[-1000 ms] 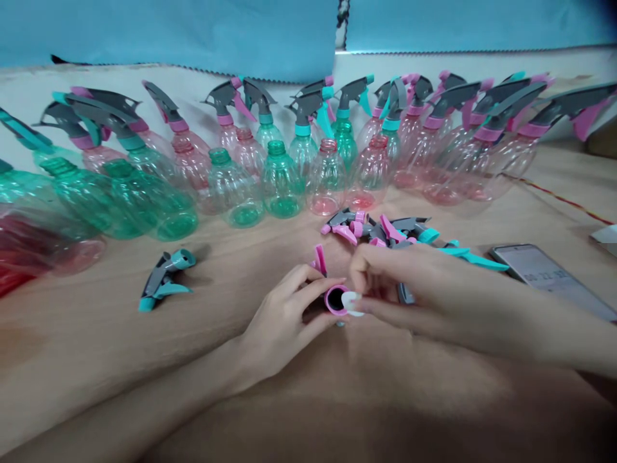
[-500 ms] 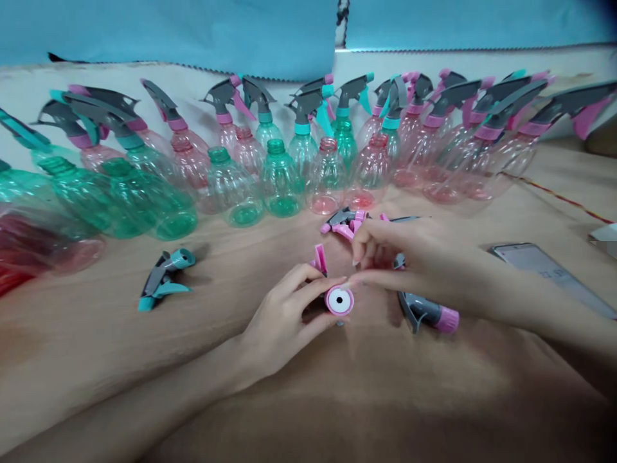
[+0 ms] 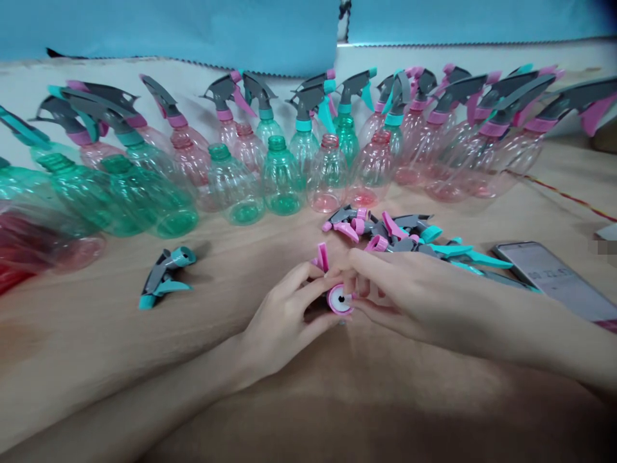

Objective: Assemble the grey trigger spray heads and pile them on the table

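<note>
My left hand (image 3: 284, 321) is closed round a grey and pink spray head (image 3: 337, 299), its pink collar turned toward me with a white disc seated inside. My right hand (image 3: 409, 296) comes in from the right, fingers curled, fingertips pressing at the collar's rim. Just behind my right hand lies a pile of loose spray heads (image 3: 395, 231) in pink, teal and grey. One teal and grey spray head (image 3: 164, 276) lies alone to the left on the brown table (image 3: 308, 399).
Rows of clear green bottles (image 3: 282, 177) and pink bottles (image 3: 328, 173) stand along the back, several capped with spray heads. A phone (image 3: 554, 280) lies at the right. Red bottles (image 3: 29, 251) lie at the far left. Blue cloth (image 3: 193, 32) hangs behind.
My right hand set the white disc into the pink collar, lifted away toward the pile, then came back with its fingertips on the collar. The left hand kept still.
</note>
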`<state>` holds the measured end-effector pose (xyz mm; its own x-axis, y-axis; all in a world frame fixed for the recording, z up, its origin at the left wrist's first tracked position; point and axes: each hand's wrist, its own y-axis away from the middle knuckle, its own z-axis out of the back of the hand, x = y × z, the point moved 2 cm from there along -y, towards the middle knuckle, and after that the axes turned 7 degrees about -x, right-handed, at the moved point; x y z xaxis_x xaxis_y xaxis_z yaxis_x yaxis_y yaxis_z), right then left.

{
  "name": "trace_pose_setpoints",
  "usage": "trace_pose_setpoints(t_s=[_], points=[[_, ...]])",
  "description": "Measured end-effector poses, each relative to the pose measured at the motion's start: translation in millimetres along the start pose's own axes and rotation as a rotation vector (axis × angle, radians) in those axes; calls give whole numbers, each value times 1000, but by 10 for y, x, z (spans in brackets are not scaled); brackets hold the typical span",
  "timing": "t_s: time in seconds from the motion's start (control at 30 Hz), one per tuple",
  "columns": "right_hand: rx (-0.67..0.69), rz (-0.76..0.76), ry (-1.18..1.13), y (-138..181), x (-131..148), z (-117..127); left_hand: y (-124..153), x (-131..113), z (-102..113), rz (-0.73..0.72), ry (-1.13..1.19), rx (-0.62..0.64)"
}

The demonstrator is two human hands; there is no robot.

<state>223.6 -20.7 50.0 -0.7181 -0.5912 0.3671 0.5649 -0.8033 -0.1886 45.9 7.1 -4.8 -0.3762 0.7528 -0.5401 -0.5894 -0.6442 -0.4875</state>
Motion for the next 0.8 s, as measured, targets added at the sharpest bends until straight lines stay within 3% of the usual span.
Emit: trace_pose_setpoints(t_s=[0.3, 0.8], points=[[-102, 174, 167, 59, 35, -35, 11, -9, 0, 1, 10, 2], [-75, 37, 164, 14, 87, -146, 13, -6, -3, 35, -25, -4]])
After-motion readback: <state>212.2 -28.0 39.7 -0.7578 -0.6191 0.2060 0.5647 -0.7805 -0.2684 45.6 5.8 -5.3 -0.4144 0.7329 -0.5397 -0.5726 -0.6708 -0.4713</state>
